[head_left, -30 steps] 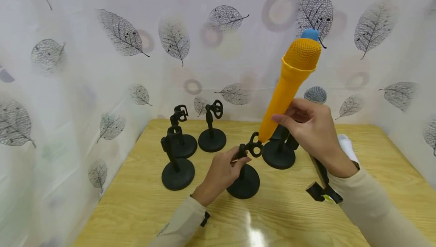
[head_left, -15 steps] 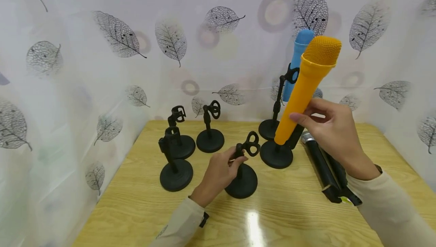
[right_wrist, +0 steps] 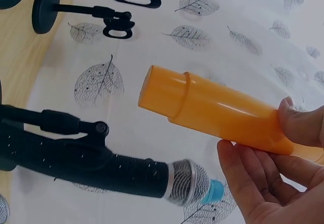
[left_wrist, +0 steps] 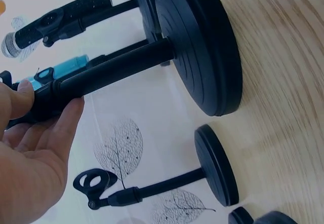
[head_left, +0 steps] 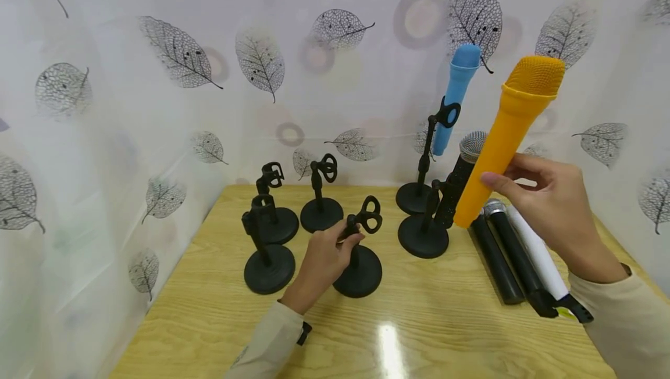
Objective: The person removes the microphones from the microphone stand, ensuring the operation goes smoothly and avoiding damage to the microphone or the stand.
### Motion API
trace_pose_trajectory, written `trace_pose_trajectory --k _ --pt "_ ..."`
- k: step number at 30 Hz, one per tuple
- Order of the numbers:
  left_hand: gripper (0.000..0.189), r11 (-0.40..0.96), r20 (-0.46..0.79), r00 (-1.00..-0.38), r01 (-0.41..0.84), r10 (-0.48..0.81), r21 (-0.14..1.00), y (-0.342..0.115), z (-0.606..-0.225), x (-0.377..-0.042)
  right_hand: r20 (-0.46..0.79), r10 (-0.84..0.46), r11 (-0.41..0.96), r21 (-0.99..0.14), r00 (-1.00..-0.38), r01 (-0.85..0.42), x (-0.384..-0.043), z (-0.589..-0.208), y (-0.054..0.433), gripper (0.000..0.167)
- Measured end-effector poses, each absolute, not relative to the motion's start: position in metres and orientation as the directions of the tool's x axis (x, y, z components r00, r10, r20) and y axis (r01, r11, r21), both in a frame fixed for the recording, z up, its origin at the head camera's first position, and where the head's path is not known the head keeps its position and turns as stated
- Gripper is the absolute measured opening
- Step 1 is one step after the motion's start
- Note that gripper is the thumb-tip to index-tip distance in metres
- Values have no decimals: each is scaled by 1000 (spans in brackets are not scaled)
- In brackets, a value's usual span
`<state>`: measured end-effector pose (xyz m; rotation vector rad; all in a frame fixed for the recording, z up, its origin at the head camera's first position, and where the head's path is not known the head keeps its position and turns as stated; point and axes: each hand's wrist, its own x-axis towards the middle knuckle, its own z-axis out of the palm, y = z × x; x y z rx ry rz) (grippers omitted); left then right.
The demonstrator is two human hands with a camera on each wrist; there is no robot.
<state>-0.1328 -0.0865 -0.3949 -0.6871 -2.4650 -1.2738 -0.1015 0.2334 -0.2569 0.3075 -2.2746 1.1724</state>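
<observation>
Two hands are on my feed: since a second ago, the right hand (head_left: 552, 210) has carried the orange microphone (head_left: 505, 135) rightward, well apart from the clip (head_left: 364, 216), and the left hand (head_left: 324, 254) has shifted its black stand (head_left: 357, 270) slightly toward the desk's (head_left: 445, 332) left edge. The right pinches the microphone above the desk's right half; the left grips the stand's neck. I see a textured head, flared collar and tapering body, tilted right. It hides part of a silver-headed microphone (head_left: 458, 178) behind. A blue microphone (head_left: 458, 85) sits clipped near the back edge; three more stands (head_left: 269, 270) group leftward; three microphones (head_left: 515, 251) lie toward the right edge.
</observation>
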Motion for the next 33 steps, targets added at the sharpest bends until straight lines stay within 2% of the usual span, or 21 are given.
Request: trace_pose_trajectory --k 17,22,29,33 --pt "15 539 431 -881 464 195 703 -120 -397 -139 462 91 648 -700 -882 -299 -102 -279 271 27" --pt "14 571 420 -892 436 170 695 -127 -397 -139 389 106 624 -742 -915 -243 -103 -291 279 33" --pt "17 587 400 -904 408 151 700 -133 -395 -140 294 22 544 -805 -956 -235 -112 -314 296 42" --pt "17 592 414 -899 412 142 693 -136 -395 -142 224 2 566 -803 -975 -184 -119 -326 303 51"
